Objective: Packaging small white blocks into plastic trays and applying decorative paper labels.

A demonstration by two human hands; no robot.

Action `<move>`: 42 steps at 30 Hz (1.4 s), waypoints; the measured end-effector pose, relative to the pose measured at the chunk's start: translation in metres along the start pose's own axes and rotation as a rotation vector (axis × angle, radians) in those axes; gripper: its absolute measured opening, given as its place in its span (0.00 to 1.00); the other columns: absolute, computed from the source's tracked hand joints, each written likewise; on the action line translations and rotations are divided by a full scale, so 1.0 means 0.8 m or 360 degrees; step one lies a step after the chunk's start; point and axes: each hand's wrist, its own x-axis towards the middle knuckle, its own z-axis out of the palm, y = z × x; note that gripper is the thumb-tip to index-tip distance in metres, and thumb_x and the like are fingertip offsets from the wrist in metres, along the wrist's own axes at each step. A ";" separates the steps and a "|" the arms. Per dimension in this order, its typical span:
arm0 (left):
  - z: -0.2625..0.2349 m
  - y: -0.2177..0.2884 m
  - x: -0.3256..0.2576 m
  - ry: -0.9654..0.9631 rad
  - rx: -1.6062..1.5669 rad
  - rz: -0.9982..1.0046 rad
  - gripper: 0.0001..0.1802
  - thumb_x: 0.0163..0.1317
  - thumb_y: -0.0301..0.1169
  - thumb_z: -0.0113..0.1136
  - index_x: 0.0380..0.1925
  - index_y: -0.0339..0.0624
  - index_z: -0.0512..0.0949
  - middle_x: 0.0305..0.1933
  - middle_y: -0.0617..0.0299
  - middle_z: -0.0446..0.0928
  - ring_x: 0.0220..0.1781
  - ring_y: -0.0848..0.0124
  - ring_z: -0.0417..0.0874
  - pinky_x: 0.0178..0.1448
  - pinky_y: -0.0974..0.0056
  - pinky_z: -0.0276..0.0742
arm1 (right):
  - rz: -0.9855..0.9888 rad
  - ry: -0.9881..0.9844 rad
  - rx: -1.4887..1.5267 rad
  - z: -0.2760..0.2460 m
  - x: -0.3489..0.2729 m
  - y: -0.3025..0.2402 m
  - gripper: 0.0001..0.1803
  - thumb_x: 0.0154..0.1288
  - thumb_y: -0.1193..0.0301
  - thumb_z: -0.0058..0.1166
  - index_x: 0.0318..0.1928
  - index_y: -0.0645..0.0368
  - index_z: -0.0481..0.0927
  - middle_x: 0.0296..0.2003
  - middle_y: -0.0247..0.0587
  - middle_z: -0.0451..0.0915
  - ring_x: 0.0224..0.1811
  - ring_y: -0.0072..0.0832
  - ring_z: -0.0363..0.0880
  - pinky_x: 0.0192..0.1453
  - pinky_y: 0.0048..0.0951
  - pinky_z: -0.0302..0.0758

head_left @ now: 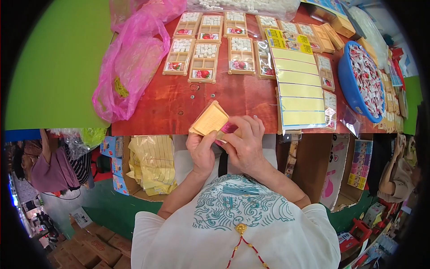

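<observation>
My left hand (200, 152) grips a small tan plastic tray (210, 120), tilted above the table's front edge, its plain side up and clear film around it. Beside the tray's right end is my right hand (245, 145), its fingers bent together close to a bit of pink. What lies between those fingertips is hidden. Beyond my hands stand several filled tan trays (204, 62), with white pieces and a strawberry picture in each. A yellow card (299, 89) with blank strips lies to the right over some of them.
A pink plastic bag (134, 67) lies left on the red table (179, 103). Blue basin (347, 85) at right holds small wrapped packets. Below the table edge, a carton (154, 193) contains yellow cards (152, 163). Other people (56, 166) are at both sides.
</observation>
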 end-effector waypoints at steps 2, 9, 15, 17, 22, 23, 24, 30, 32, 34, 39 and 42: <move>0.001 0.000 -0.001 0.0004 -0.0016 0.0000 0.17 0.61 0.21 0.55 0.51 0.32 0.73 0.49 0.58 0.78 0.50 0.73 0.79 0.56 0.68 0.73 | 0.0007 0.0021 -0.0030 0.003 -0.001 0.003 0.12 0.47 0.76 0.64 0.36 0.56 0.83 0.50 0.46 0.74 0.52 0.42 0.71 0.56 0.38 0.65; 0.011 0.000 -0.009 -0.0123 0.0008 -0.0138 0.18 0.67 0.25 0.52 0.56 0.33 0.70 0.52 0.59 0.75 0.52 0.74 0.77 0.57 0.68 0.71 | 0.0510 -0.0149 0.0772 0.023 -0.018 0.027 0.08 0.52 0.77 0.62 0.35 0.63 0.82 0.53 0.51 0.73 0.54 0.43 0.72 0.55 0.38 0.71; 0.005 -0.004 -0.005 -0.0260 0.0142 -0.0204 0.18 0.71 0.27 0.48 0.58 0.35 0.67 0.52 0.60 0.75 0.52 0.76 0.75 0.58 0.69 0.70 | 0.0525 -0.0132 0.0742 0.029 -0.022 0.034 0.08 0.55 0.78 0.61 0.37 0.65 0.81 0.51 0.50 0.74 0.49 0.38 0.78 0.50 0.32 0.74; 0.005 -0.005 -0.003 -0.0264 0.0131 -0.0215 0.18 0.70 0.26 0.48 0.58 0.34 0.67 0.52 0.60 0.75 0.52 0.77 0.75 0.57 0.69 0.70 | 0.0524 -0.0120 0.0734 0.030 -0.023 0.032 0.08 0.55 0.78 0.61 0.37 0.65 0.81 0.51 0.50 0.74 0.49 0.38 0.78 0.50 0.32 0.75; -0.001 -0.009 0.000 -0.0185 0.0066 -0.0169 0.14 0.70 0.27 0.50 0.54 0.34 0.69 0.48 0.61 0.77 0.47 0.78 0.77 0.53 0.71 0.72 | 0.0493 -0.0115 0.0752 0.026 -0.017 0.026 0.10 0.56 0.79 0.60 0.40 0.66 0.82 0.53 0.52 0.75 0.48 0.37 0.80 0.49 0.31 0.77; 0.000 -0.009 0.000 -0.0184 0.0065 -0.0168 0.14 0.70 0.27 0.50 0.54 0.34 0.69 0.48 0.61 0.77 0.47 0.78 0.77 0.53 0.71 0.72 | 0.0492 -0.0116 0.0751 0.026 -0.018 0.027 0.10 0.56 0.79 0.60 0.40 0.66 0.82 0.53 0.52 0.75 0.48 0.37 0.80 0.49 0.31 0.77; 0.002 -0.008 0.000 -0.0194 0.0084 -0.0143 0.13 0.70 0.27 0.51 0.53 0.34 0.70 0.47 0.62 0.77 0.47 0.79 0.77 0.52 0.71 0.72 | 0.0528 -0.0118 0.0804 0.026 -0.019 0.029 0.10 0.57 0.80 0.60 0.41 0.66 0.82 0.53 0.53 0.75 0.47 0.37 0.81 0.48 0.30 0.77; -0.005 -0.014 0.003 -0.0210 0.0245 -0.0100 0.12 0.70 0.28 0.52 0.51 0.36 0.70 0.45 0.62 0.77 0.45 0.80 0.76 0.52 0.71 0.72 | 0.0502 -0.0128 0.0804 0.025 -0.016 0.029 0.11 0.56 0.81 0.59 0.42 0.66 0.81 0.52 0.54 0.76 0.45 0.37 0.83 0.45 0.29 0.78; -0.005 -0.013 0.005 -0.0190 0.0286 -0.0062 0.12 0.70 0.28 0.52 0.51 0.36 0.70 0.45 0.62 0.77 0.45 0.80 0.76 0.51 0.72 0.72 | 0.0482 -0.0160 0.0770 0.023 -0.014 0.026 0.12 0.56 0.80 0.60 0.42 0.66 0.81 0.53 0.55 0.76 0.46 0.38 0.83 0.46 0.29 0.79; -0.004 -0.008 0.008 -0.0200 0.0236 -0.0098 0.12 0.70 0.29 0.52 0.50 0.36 0.70 0.45 0.61 0.77 0.44 0.79 0.77 0.50 0.71 0.73 | 0.0371 -0.0101 0.0663 0.023 -0.014 0.021 0.15 0.55 0.78 0.61 0.45 0.62 0.80 0.60 0.60 0.70 0.49 0.48 0.82 0.47 0.35 0.80; 0.001 -0.002 0.008 -0.0159 0.0130 -0.0119 0.13 0.70 0.29 0.51 0.51 0.36 0.70 0.47 0.61 0.77 0.45 0.78 0.78 0.50 0.70 0.75 | 0.0341 -0.0202 0.0623 0.021 -0.013 0.017 0.21 0.55 0.76 0.62 0.51 0.63 0.77 0.63 0.65 0.65 0.55 0.52 0.78 0.53 0.38 0.78; -0.001 -0.003 0.011 -0.0090 -0.0012 -0.0130 0.14 0.70 0.27 0.50 0.53 0.35 0.69 0.50 0.58 0.77 0.49 0.75 0.79 0.54 0.68 0.75 | 0.0286 -0.0238 0.0620 0.015 -0.012 0.023 0.29 0.55 0.75 0.61 0.59 0.64 0.71 0.64 0.66 0.64 0.60 0.54 0.73 0.60 0.40 0.73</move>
